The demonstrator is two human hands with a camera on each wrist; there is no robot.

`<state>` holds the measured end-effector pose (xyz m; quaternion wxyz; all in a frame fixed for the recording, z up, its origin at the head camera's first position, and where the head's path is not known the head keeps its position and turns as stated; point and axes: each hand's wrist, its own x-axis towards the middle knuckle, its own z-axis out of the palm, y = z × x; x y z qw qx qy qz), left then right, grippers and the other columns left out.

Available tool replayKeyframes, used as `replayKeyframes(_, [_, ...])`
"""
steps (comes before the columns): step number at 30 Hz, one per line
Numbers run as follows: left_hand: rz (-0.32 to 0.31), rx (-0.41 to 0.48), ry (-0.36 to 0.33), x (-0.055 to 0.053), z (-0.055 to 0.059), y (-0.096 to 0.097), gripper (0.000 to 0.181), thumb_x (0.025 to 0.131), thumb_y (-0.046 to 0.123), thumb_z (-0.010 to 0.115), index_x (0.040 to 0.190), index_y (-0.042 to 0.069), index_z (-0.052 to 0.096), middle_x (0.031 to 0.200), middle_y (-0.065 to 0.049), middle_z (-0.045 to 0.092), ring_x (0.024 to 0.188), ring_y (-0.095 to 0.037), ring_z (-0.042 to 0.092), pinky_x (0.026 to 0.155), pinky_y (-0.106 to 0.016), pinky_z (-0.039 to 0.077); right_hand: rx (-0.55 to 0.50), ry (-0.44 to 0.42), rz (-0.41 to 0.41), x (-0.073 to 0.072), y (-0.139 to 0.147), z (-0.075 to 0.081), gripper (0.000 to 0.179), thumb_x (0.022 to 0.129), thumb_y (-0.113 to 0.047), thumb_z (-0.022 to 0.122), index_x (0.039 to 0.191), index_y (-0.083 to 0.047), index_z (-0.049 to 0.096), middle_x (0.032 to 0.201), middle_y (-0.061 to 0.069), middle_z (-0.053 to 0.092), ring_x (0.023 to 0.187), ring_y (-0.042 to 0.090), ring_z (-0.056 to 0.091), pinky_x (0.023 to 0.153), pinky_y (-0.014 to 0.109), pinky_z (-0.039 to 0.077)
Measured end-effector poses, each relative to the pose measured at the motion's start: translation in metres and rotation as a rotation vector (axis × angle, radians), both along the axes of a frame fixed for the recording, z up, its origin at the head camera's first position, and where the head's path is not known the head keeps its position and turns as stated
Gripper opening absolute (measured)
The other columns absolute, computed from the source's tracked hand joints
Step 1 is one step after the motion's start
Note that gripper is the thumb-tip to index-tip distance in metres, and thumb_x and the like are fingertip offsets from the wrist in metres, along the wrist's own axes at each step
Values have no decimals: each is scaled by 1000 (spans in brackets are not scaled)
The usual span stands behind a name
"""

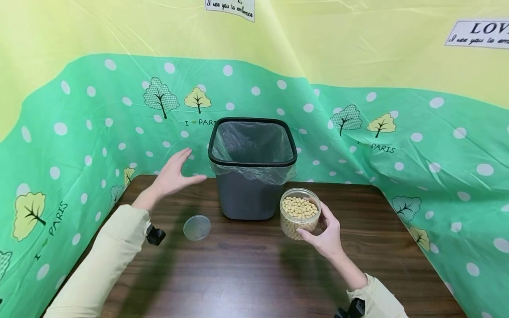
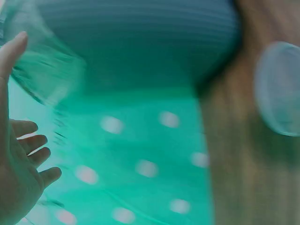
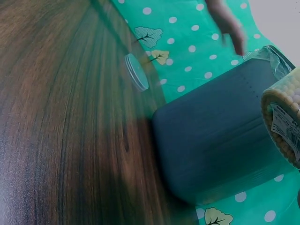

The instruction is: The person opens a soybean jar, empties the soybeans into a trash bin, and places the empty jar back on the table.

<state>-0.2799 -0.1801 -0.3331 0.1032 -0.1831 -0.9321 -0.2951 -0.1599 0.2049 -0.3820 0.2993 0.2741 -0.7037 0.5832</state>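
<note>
In the head view my right hand (image 1: 327,232) grips a clear round jar (image 1: 299,214) of pale yellow beans by its side, thumb in front. The jar has no lid on and is lifted off the table, its labelled base showing in the right wrist view. Behind and left of it stands a dark grey trash bin (image 1: 250,194) with a black rim and a clear plastic liner (image 1: 274,174). My left hand (image 1: 171,174) is raised left of the bin, fingers extended and thumb apart, holding nothing. Below that hand a clear round lid (image 1: 197,228) lies flat on the table.
The dark wooden table (image 1: 238,274) ends just behind the bin. A green and yellow cloth (image 1: 254,70) with white dots and printed trees hangs behind and along both sides.
</note>
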Motion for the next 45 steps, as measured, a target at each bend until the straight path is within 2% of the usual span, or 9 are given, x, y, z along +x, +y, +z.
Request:
replayKeyframes(4, [-36,-40,29,0,34,20,95,75,57,62,145,9,19,150,-8,17,137,-26,13,107,-49,20,-4,32,4,-4,4,-5,75,48,21,70,117,23,42,108,36,50,102,10,55,83,14,44])
replayKeyframes(8, [-80,-106,45,-2,45,35,98,75,62,60,146,9,16,150,-8,15,138,-24,12,108,-47,19,1,23,4,-11,12,-11,77,47,21,71,119,20,43,112,30,53,102,10,55,83,15,44])
replayKeyframes(17, [-65,-114,15,-5,42,42,95,77,64,54,145,8,19,149,-10,18,137,-25,14,108,-47,21,39,43,-5,-11,11,17,71,49,21,69,114,23,44,106,38,49,100,9,55,83,15,44])
replayKeyframes(23, [-47,-79,-3,-5,41,42,91,79,62,53,144,8,21,149,-10,20,137,-25,16,108,-46,20,151,75,-96,-24,22,43,74,48,17,72,117,19,46,107,36,51,102,8,53,84,14,42])
replayKeyframes(30, [-37,-75,-21,-5,42,44,93,77,64,54,145,9,21,149,-9,20,136,-25,17,107,-47,22,300,125,-246,-64,47,78,81,47,10,79,122,9,49,111,25,56,101,1,52,82,11,43])
replayKeyframes(34, [-35,-82,-35,-6,43,46,94,77,65,54,145,10,20,149,-8,20,136,-26,17,107,-47,22,408,176,-327,-89,57,97,82,48,-1,82,124,1,52,111,18,58,96,9,54,77,8,42])
replayKeyframes(39, [-36,-86,-42,-6,43,46,94,77,65,53,145,9,21,149,-9,20,136,-26,17,107,-47,22,546,259,-336,-112,58,121,81,52,-14,81,125,2,50,114,19,56,99,30,54,80,30,47])
replayKeyframes(42, [-40,-87,-43,-6,42,46,93,78,65,52,145,8,20,149,-10,20,136,-26,17,107,-47,22,629,292,-336,-122,56,131,82,52,-19,81,124,3,49,115,21,55,102,35,52,81,48,46])
replayKeyframes(45, [-41,-85,-43,-7,42,46,92,79,64,51,145,8,20,149,-10,20,136,-26,17,107,-47,21,730,321,-339,-129,55,137,82,54,-22,79,125,4,47,116,23,53,103,37,51,82,53,45])
